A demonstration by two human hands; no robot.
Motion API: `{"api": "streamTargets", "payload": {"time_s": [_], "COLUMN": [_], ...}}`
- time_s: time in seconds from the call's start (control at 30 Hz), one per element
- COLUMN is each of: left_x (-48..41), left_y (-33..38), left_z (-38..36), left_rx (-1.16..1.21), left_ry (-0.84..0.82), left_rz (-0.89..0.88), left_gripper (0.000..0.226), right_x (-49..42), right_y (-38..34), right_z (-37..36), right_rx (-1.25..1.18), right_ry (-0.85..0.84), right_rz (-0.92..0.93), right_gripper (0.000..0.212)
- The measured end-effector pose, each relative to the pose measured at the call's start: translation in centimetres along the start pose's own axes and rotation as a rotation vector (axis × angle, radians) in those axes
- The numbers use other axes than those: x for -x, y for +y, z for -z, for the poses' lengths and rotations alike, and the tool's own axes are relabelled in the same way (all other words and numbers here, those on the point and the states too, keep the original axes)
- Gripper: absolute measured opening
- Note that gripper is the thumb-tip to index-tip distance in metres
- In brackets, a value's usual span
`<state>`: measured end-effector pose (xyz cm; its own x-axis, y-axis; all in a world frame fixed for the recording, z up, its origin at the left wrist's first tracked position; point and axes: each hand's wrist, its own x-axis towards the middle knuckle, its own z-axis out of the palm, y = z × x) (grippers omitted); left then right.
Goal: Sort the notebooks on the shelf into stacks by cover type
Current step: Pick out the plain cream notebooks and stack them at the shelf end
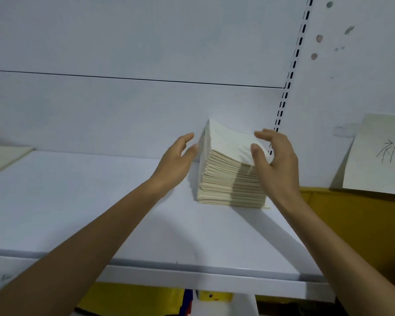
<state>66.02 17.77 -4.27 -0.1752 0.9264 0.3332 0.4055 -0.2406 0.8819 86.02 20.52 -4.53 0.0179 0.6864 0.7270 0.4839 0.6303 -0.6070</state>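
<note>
A tall stack of cream-covered notebooks [228, 169] stands on the white shelf [100, 201], close to the back panel. My left hand [176, 160] is at the stack's left side with fingers relaxed and its thumb tip touching the top left edge. My right hand [276, 160] is at the stack's right side. Its thumb rests on the top cover's front right corner and its fingers arch over the right edge without gripping.
Another pale notebook [2, 158] lies at the shelf's far left edge. A paper sheet with handwriting [379, 153] hangs at the right above a yellow surface [360, 224]. A slotted upright [290, 71] runs up the back panel. Coloured items [146, 299] sit below the shelf.
</note>
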Motion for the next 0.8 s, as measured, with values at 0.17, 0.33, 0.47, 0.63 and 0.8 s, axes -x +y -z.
{"api": "streamTargets", "payload": {"time_s": [0.17,0.33,0.47,0.63,0.8], "left_x": [4.8,10.7,15.7,21.9,25.3], "left_y": [-3.2,-5.5,-7.2,-9.5,-10.8], "left_z": [6.0,14.7,22.1,30.6,37.4], "left_rx": [-0.341,-0.729,-0.951,-0.898,-0.289], "left_ry": [0.027,0.069,0.092,0.152,0.366], "left_rz": [-0.150,-0.213,-0.273,-0.131,0.154], "left_gripper": [0.047,0.053,0.048,0.048,0.013], "right_x": [3.0,7.6,11.8,16.8,19.6], "right_y": [-5.9,-11.7,-16.3,-22.3,-27.2], "right_z": [-3.8,-10.0,-15.4,-22.1,-27.5], "right_rx": [0.093,0.175,0.143,0.079,0.057], "right_ry": [-0.039,-0.240,-0.416,-0.603,-0.740], "right_rz": [0.266,0.431,0.413,0.429,0.504], "right_gripper": [0.027,0.033,0.042,0.044,0.044]}}
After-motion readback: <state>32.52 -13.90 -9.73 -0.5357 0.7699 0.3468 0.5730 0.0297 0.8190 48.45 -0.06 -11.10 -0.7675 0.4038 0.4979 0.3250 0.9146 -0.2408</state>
